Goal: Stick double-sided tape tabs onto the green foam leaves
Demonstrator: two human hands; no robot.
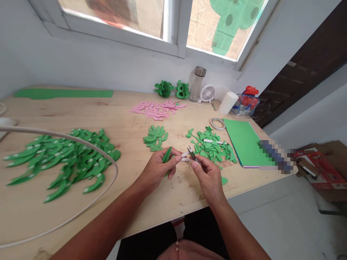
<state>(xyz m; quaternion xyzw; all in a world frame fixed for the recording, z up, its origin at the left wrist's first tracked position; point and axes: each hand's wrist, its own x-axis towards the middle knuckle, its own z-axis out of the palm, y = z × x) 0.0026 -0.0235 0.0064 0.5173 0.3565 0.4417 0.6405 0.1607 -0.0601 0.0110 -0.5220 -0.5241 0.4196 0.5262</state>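
Observation:
My left hand (159,164) is closed on a folded green paper piece (167,154) and pinches a narrow white tape strip (185,154) between thumb and finger. In my right hand (207,175) is a small pair of scissors (192,153) with dark parts, partly hidden by my fingers. Their blades point up and left, close to the strip. Just beyond my left hand lies a small pile of green paper petals (155,137). Loose green paper scraps (214,146) spread beyond my right hand, with a white pen-like stick (215,142) on top.
Curved green pieces with white tabs (81,159) cover the left side, behind a pale cable (115,162). Pink cutouts (154,109) lie farther back. A tape roll (217,119), green sheets (245,144), a glass bottle (196,85) and a small fan (208,93) stand or lie right.

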